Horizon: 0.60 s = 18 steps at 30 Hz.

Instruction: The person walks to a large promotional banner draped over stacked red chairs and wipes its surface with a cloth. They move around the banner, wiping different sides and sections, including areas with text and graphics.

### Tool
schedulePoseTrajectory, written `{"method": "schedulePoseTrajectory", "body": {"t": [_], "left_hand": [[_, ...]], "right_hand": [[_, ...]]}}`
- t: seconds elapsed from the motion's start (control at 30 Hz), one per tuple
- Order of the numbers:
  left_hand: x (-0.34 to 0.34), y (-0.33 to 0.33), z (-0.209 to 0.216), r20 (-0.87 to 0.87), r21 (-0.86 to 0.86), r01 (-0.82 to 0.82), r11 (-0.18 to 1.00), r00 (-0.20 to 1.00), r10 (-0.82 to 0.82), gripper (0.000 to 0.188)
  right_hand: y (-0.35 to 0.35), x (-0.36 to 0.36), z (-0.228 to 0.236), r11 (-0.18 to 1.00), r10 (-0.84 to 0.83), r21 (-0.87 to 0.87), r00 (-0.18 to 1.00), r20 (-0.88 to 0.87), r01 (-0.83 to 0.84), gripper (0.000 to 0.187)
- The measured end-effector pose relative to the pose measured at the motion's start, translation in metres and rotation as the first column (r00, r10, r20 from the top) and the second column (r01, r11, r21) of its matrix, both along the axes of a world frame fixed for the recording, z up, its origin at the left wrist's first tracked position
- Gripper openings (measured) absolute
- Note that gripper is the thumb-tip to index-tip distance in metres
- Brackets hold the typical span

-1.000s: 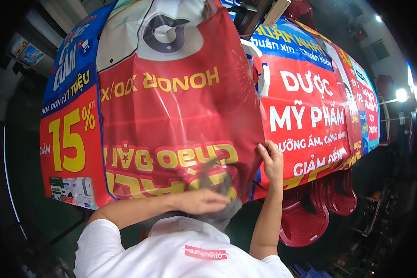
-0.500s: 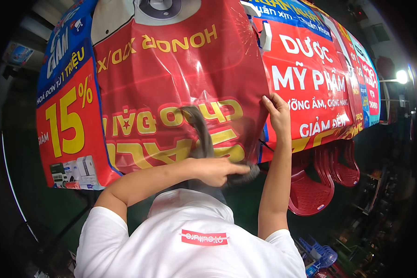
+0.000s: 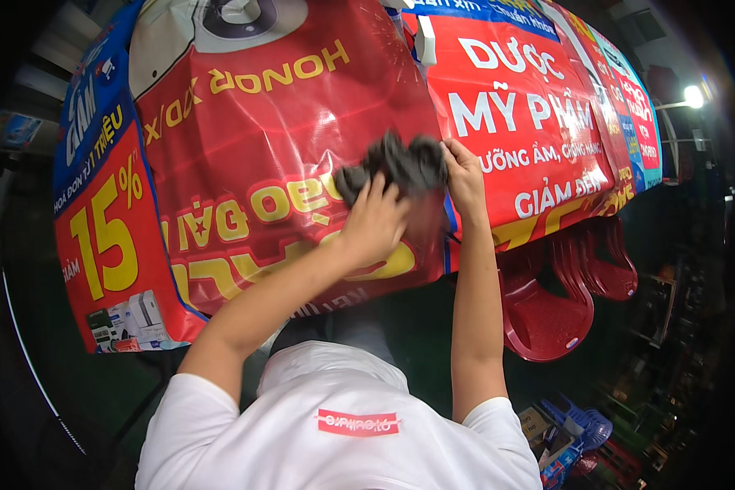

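A dark grey cloth (image 3: 396, 166) lies bunched on a dark red printed banner (image 3: 278, 147). My left hand (image 3: 376, 214) presses on the cloth from the near side, its fingers bent over the crumpled fabric. Just to the right, my right hand (image 3: 465, 175) pinches the right edge of the dark red banner, where it meets a brighter red banner (image 3: 514, 106). Its fingertips are partly hidden by the thumb side and the edge. The dark red banner sags in soft folds down the table's near side.
A red and blue banner (image 3: 98, 204) hangs at the left. Dark red plastic chairs (image 3: 547, 327) stand under the right side of the covered table. A blue fan (image 3: 592, 429) and a box sit at the lower right, and a bright lamp (image 3: 693, 96) shines at the far right.
My left hand has carried the cloth away from my body, from the near edge onto the banner's surface. My right hand stays at the banner's edge, while the whole view has shifted slightly.
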<state>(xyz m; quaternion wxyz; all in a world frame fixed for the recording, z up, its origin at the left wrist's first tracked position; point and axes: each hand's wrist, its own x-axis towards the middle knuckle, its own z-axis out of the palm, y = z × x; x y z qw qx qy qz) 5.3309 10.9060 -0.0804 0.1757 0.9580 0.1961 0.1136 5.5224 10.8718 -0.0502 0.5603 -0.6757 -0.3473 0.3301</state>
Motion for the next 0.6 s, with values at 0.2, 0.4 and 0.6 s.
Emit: {"method": "schedulePoseTrajectory", "body": {"t": [0.2,0.4,0.6], "left_hand": [[-0.036,0.067,0.003,0.073,0.225,-0.106,0.969,0.993,0.092,0.045],[-0.044,0.196,0.076,0.225,-0.245,-0.719,0.65,0.61,0.76,0.025],[-0.064,0.096,0.175,0.553,-0.378,-0.035,0.925,0.793,0.256,0.022]], "right_hand": [[-0.019,-0.001,0.011,0.999,0.018,-0.05,0.949,0.315,-0.002,0.02],[-0.003,-0.034,0.059,0.967,-0.044,-0.09,0.504,0.863,0.239,0.028],[0.081,-0.123,0.115,0.88,0.083,0.381,0.882,0.464,-0.284,0.066]]}}
